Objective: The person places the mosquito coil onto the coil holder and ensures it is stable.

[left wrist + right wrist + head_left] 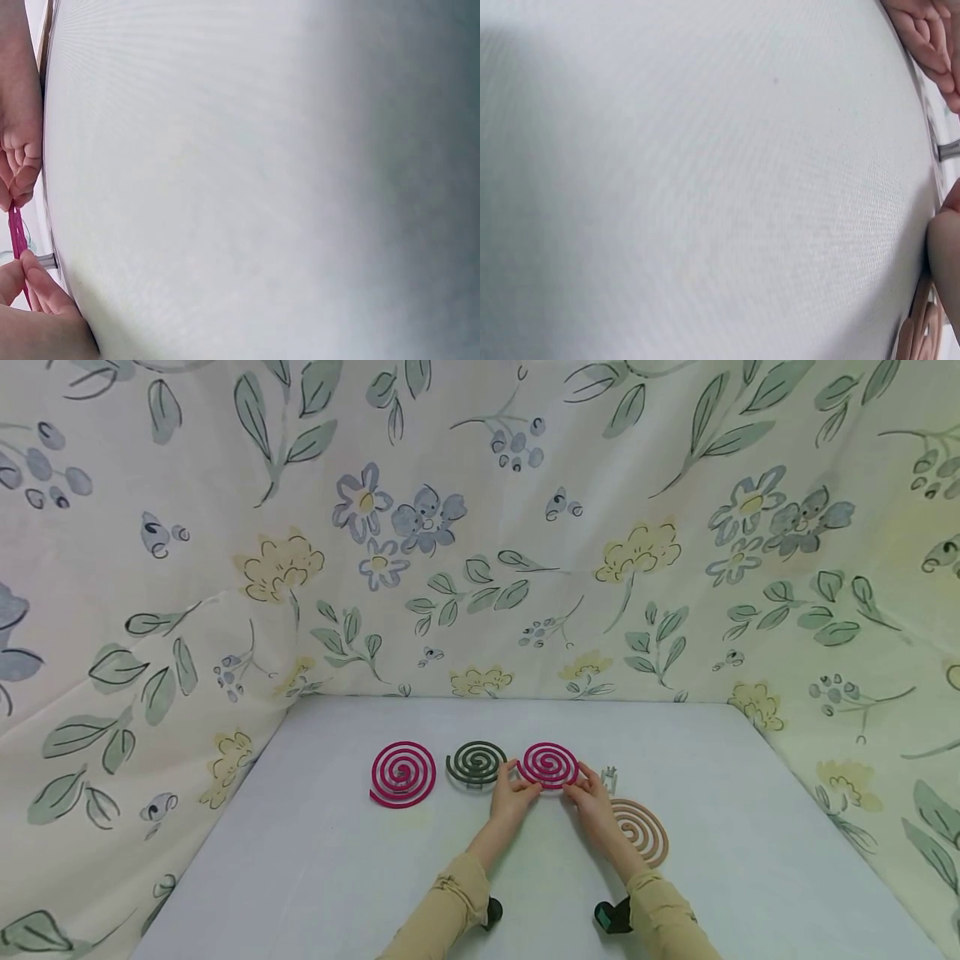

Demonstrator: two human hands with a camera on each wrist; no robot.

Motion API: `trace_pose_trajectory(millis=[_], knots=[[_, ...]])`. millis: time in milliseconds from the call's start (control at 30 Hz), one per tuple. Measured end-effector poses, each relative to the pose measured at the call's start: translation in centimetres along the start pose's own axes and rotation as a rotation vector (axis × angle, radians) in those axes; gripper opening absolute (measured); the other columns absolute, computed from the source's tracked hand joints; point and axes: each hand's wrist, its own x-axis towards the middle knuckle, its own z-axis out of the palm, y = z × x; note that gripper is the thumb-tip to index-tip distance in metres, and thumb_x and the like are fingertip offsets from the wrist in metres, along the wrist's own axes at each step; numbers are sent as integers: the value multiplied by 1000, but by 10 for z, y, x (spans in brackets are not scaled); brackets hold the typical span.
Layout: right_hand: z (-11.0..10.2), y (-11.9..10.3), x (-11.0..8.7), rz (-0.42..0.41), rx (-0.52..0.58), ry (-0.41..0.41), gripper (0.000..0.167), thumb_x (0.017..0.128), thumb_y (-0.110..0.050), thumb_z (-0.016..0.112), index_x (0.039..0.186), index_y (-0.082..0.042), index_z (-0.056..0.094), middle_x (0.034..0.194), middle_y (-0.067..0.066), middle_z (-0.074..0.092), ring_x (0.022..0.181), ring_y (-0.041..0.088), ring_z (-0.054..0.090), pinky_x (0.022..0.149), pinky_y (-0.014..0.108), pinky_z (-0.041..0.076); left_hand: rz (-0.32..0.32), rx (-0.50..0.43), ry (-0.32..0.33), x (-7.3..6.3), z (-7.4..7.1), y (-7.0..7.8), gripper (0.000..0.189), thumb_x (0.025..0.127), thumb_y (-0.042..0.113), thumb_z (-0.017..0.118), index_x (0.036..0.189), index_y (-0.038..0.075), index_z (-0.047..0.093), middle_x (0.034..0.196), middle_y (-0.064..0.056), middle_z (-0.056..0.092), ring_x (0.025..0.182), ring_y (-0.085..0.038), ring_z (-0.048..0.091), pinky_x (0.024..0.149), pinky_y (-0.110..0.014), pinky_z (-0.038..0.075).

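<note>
My left hand point(513, 800) and right hand point(594, 803) hold a magenta mosquito coil point(550, 765) between them, at its left and right near edges. In the left wrist view the same coil point(18, 232) shows edge-on, pinched by the fingertips of both hands. A grey metal post point(48, 261) stands close by it there, and whether the coil touches it I cannot tell. Left of my left hand, a dark green coil point(477, 763) sits on a small stand. A tan coil point(658, 839) lies partly hidden by my right forearm.
Another magenta coil point(402, 774) stands at the far left. A small metal stand point(609, 779) holding no coil is right of my right hand. The white table point(337, 877) ends at a floral curtain point(480, 610). Dark wrist devices point(613, 916) show beside my sleeves.
</note>
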Motion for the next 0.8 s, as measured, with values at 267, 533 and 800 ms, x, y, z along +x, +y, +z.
trace_pose_trajectory(millis=[267, 533, 800], knots=[[0, -1, -2, -2, 2, -6, 62, 92, 2, 50, 145, 9, 18, 79, -10, 50, 71, -3, 47, 70, 14, 41, 3, 4, -6, -1, -1, -1, 57, 82, 0, 68, 132, -4, 41, 82, -23, 68, 64, -2, 55, 62, -16, 44], [-1, 2, 1, 5, -8, 14, 61, 90, 2, 51, 144, 8, 23, 87, -6, 54, 74, -3, 50, 71, 15, 42, 5, -12, -12, -2, -2, 2, 56, 82, -1, 67, 131, -5, 41, 83, -25, 67, 66, -5, 58, 63, -18, 46], [0, 3, 2, 7, -19, 22, 61, 90, 1, 52, 144, 8, 24, 86, -6, 54, 73, -3, 49, 69, 14, 41, 7, -35, -14, 0, -1, 0, 56, 82, -2, 67, 131, -5, 40, 80, -24, 67, 69, -16, 64, 62, -18, 47]])
